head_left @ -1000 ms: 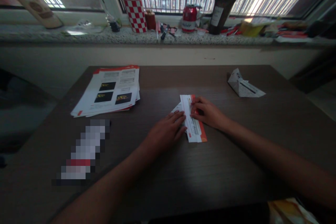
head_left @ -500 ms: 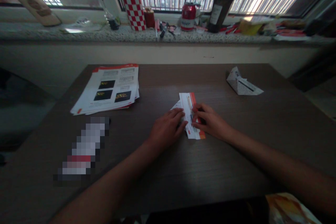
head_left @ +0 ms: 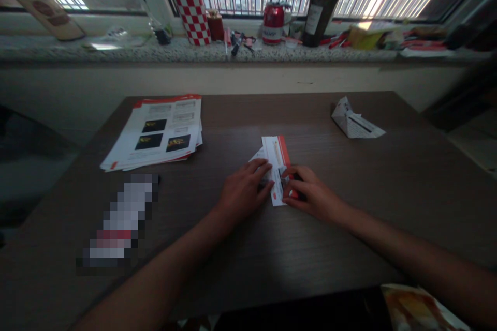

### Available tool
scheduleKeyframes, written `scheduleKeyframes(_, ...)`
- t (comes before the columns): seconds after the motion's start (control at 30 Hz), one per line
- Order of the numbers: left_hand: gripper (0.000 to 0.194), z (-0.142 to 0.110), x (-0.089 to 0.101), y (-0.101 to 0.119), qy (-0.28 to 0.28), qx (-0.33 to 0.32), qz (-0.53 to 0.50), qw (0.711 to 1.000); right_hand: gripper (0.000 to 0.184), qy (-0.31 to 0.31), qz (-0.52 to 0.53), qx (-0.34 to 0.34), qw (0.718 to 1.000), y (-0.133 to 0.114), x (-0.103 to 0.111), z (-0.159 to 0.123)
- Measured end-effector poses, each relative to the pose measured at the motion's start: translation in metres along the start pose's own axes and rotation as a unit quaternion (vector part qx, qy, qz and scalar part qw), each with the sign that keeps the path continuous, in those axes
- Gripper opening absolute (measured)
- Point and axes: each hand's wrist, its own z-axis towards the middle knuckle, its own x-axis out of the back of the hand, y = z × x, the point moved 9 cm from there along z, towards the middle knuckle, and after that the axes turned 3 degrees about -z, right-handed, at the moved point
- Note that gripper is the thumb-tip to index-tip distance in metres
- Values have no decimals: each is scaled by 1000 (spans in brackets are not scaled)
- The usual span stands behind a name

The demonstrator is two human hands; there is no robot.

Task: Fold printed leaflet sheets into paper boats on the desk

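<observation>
A folded sheet of paper [head_left: 271, 151], white with a red-orange strip along its right side, lies on the brown table in front of me. My left hand [head_left: 245, 182] rests on its left part, palm down, fingers stretched out and pressing it to the tabletop. At the right edge, the curled fingers of my right hand [head_left: 305, 189] pinch the lower right corner, which is raised and turned inward. My fingers hide part of this fold. A pale triangular flap of the paper sticks out past my left fingertips.
A folded paper shape [head_left: 359, 123] stands at the far right of the table. Printed sheets [head_left: 166, 132] are stacked at the back left, with a pixelated oblong object [head_left: 120, 220] nearer me. The windowsill [head_left: 132, 53] holds a red can [head_left: 273, 23], a dark bottle [head_left: 320, 13] and clutter.
The paper's lower right corner, flat before, is now lifted and turned inward under my right fingers. My left hand stays in place on the paper. The whole view has shifted slightly.
</observation>
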Motion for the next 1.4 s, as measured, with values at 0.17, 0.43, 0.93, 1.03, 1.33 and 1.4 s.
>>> scheduleKeyframes(0.17, 41, -1, 0, 0, 0, 3, 5, 1000, 7, -17, 39, -7, 999, 4, 2, 0)
scheduleKeyframes(0.43, 41, 0, 0, 0, -4, 7, 10, 1000, 3, 25, 31, -26, 999, 34, 15, 39)
scheduleKeyframes(0.93, 50, -1, -1, 1, -16, 5, 13, 1000, 4, 14, -1, -47, 999, 52, 9, 64)
scheduleKeyframes(1.03, 58, -3, -2, 0, -23, 1, 5, 1000, 6, 13, 3, -39, 999, 48, 9, 59)
scheduleKeyframes(1.33, 60, -4, -3, 1, -42, 0, 7, 999, 10, -30, 34, -28, 999, 18, 0, 23)
scheduleKeyframes(1.4, 60, -4, -4, 2, -39, -3, 9, 999, 10, -34, 36, -26, 998, 12, 0, 17)
